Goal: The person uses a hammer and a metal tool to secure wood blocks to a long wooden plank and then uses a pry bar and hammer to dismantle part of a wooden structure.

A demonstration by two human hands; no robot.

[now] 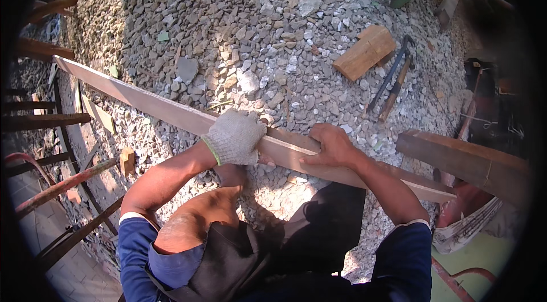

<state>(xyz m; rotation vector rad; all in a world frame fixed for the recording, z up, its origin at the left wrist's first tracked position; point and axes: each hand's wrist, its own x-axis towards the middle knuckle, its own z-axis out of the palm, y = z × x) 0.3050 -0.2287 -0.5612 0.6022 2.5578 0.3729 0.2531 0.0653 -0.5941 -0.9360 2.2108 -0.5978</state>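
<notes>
A long, narrow wooden board (148, 97) runs slantwise in front of me, from the far left down to the near right. My left hand (236, 135), in a light knitted glove with a green cuff, is closed around its middle. Bare and a little farther right, my right hand (330, 145) grips the same board, thumb on the near face and fingers over the top. Behind the board, between my hands, another strip of wood (293, 138) shows; whether it is a separate piece I cannot tell. My bent left knee (188, 225) is below the left hand.
Loose grey gravel (228, 11) covers the ground. Beyond my right hand lie a wood block (364, 51), a hooked dark metal bar (390, 78) and a wooden handle (394, 90). A thick timber (467, 159) juts in at right. Red pipes (62, 188) and dark beams stand at left.
</notes>
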